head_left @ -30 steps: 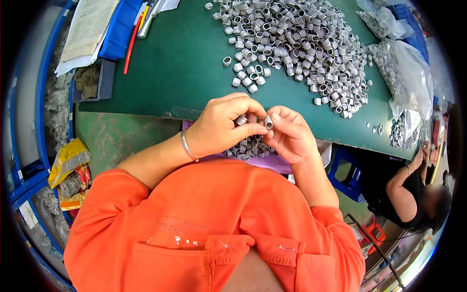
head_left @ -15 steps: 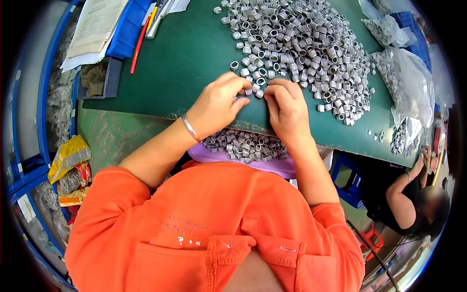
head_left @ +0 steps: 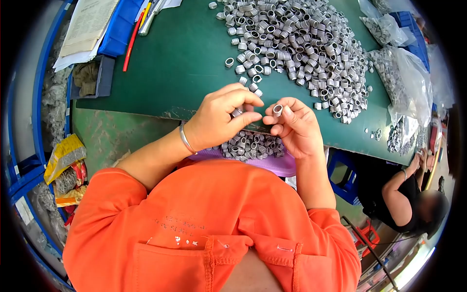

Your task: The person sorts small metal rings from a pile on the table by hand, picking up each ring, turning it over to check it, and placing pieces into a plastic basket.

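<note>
Between the thumb and fingers of my right hand is a grey metal ring, its round opening facing up. My left hand, with a bracelet on the wrist, is curled round another small metal ring, mostly hidden by the fingers. Both hands are close together over the near edge of the green table. Beyond them spreads a big pile of the same rings, with a few strays just past my left fingers. Below the hands, a purple basket at my lap holds more rings.
Clear plastic bags of parts stand on the table's right side. At the left are a blue tray with papers, a red pen and a grey box with cloth. A co-worker sits at the right.
Both hands have drawn back from the pile's edge toward me. My right hand has turned up and now shows a ring in its fingers; a ring also shows in my left.
</note>
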{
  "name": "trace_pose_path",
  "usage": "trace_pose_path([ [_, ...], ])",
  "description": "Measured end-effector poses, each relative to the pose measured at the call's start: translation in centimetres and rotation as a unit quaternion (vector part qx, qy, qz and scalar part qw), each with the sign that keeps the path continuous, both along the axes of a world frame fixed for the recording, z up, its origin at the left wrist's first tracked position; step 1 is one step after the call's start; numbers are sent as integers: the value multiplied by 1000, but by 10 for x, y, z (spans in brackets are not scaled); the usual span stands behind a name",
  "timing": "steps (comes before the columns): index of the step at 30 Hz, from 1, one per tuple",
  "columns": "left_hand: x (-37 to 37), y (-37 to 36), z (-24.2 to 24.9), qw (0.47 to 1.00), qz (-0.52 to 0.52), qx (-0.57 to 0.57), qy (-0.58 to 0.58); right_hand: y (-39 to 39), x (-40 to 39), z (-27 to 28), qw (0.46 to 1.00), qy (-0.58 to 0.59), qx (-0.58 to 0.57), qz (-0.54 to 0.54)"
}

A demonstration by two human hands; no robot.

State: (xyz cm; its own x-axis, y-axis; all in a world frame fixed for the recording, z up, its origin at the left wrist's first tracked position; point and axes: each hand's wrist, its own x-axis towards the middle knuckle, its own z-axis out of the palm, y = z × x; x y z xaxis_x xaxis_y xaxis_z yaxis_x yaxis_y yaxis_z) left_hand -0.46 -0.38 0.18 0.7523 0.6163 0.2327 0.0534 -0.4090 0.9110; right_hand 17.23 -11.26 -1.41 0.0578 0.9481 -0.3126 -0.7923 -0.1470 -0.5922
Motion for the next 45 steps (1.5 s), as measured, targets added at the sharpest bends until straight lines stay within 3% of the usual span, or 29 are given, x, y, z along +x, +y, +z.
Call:
trace_pose_path([
  [5,4,-6,8,999,-30,-7,-25,-1,-10,4,1000,-15,10,-5],
  [9,-5,-7,10,996,-85,5,-2,-7,-20,17,964,-259,-39,55],
  [11,-15,-3,17,981,-160,-74,87,-4,-22,6,905,-423,-31,2],
  [12,-20,-1,14,977,-171,-70,106,1,-21,5,906,-422,-31,3],
  [13,-24,-1,11,973,-183,-67,125,11,-19,4,806,-589,42,-41],
  [14,-24,0,11,973,-183,-68,125,19,-17,2,670,-729,113,-84],
  [19,-21,3,10,992,-52,-53,98,30,-22,-6,624,-768,129,-58],
  [21,-19,3,13,994,-30,-51,93,25,-24,-3,857,-503,80,-71],
  [22,-18,3,14,995,-18,-49,88,22,-24,-2,934,-345,51,-74],
  [23,-16,3,14,996,-7,-46,81,17,-18,-1,960,-276,30,-25],
  [25,-12,3,12,996,-11,-46,72,9,-12,2,996,-91,3,-7],
  [27,-9,2,11,997,-12,-50,64,5,-7,2,999,-52,-12,-5],
  [29,-7,0,12,997,-7,-48,52,1,-4,-1,998,70,-2,8],
  [35,-9,1,12,998,-10,-43,51,-5,-1,-4,993,116,14,28],
  [37,-12,1,12,998,3,-41,51,-9,2,-2,997,47,29,59],
  [39,-16,6,10,998,18,-18,60,-11,5,14,976,-161,-37,144],
  [40,-18,9,9,997,32,6,70,-12,3,16,925,-337,-11,174],
  [41,-18,12,8,997,35,7,71,-10,1,20,842,-501,16,198],
  [42,-18,15,7,994,58,35,84,-5,-1,27,751,-638,82,148],
  [43,-17,17,6,990,80,63,97,0,-4,25,752,-637,83,149],
  [45,-11,21,2,990,74,68,99,14,-10,20,663,-739,108,52],
])
